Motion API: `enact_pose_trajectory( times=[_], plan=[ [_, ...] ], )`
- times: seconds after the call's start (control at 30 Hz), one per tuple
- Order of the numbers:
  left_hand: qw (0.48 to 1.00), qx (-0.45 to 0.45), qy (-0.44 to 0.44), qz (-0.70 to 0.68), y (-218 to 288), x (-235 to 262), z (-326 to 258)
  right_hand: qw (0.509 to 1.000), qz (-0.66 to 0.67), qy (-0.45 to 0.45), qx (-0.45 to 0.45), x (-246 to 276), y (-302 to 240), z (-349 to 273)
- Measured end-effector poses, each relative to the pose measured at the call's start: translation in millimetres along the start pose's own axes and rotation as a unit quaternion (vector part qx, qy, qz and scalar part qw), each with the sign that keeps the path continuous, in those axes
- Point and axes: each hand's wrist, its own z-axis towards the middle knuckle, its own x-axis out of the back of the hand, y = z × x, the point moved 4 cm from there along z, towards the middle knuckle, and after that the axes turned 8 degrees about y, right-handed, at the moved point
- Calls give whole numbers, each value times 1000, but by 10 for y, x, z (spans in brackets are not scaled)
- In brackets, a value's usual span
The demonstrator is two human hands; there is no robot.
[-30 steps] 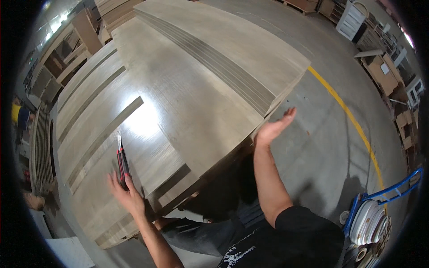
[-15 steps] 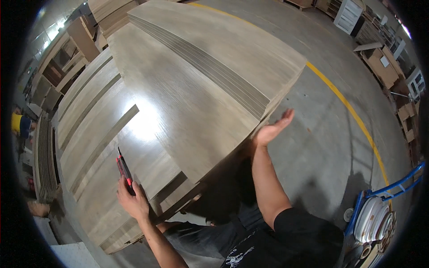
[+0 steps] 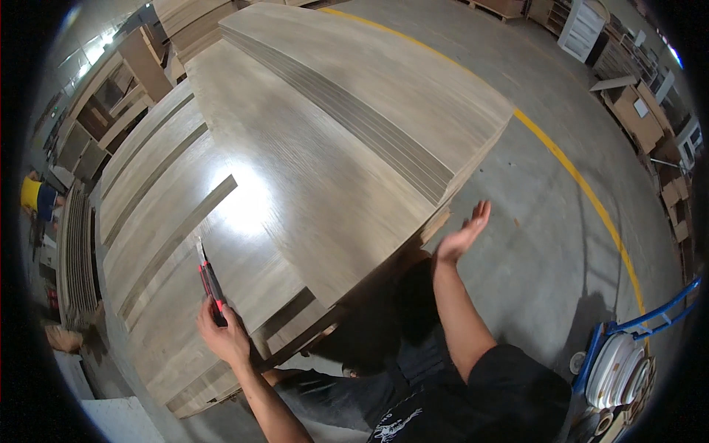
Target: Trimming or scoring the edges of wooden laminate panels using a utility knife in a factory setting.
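My left hand (image 3: 224, 334) is closed round a red and black utility knife (image 3: 210, 284), its blade pointing away from me over wood-grain boards. Several of these boards (image 3: 303, 148) lie stacked and stepped on a large pile, with narrow strips showing at the left. One narrow strip (image 3: 188, 218) lies just beyond the knife's tip. Off the near right edge of the stack, my right hand (image 3: 464, 235) is in the air with its fingers stretched out, holding nothing and apart from the boards.
A blue hand truck (image 3: 605, 332) carrying white rolls stands at the lower right. A yellow line (image 3: 572, 170) curves across the grey floor. Wooden frames (image 3: 111, 111) and a stack of upright sheets (image 3: 76, 258) are at the left, near a person in yellow (image 3: 31, 193). Cardboard (image 3: 639, 122) lies far right.
My right hand has drawn away from the board edge, down and to the right. The left hand keeps the utility knife in nearly the same place.
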Motion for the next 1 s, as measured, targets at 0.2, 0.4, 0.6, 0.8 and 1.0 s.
enact_pose_trajectory(
  times=[0.2, 0.4, 0.6, 0.8, 1.0],
  plan=[
    [996, 79, 28, 42, 45, 152, 9, 880, -322, -348, 23, 1200, 353, -707],
    [999, 1, 18, 35, 93, -5, 1, 708, -406, -528, 236, 1181, -30, -875],
    [998, 26, 23, 54, -72, 60, -41, 705, -389, -540, 247, 1221, -14, -1100],
    [996, 9, 59, 61, -208, 16, -39, 683, -420, -543, 250, 1239, -332, -1241],
    [994, 32, 60, 84, -67, 45, 23, 563, -521, -562, 309, 1209, -859, -1030]
  ],
)
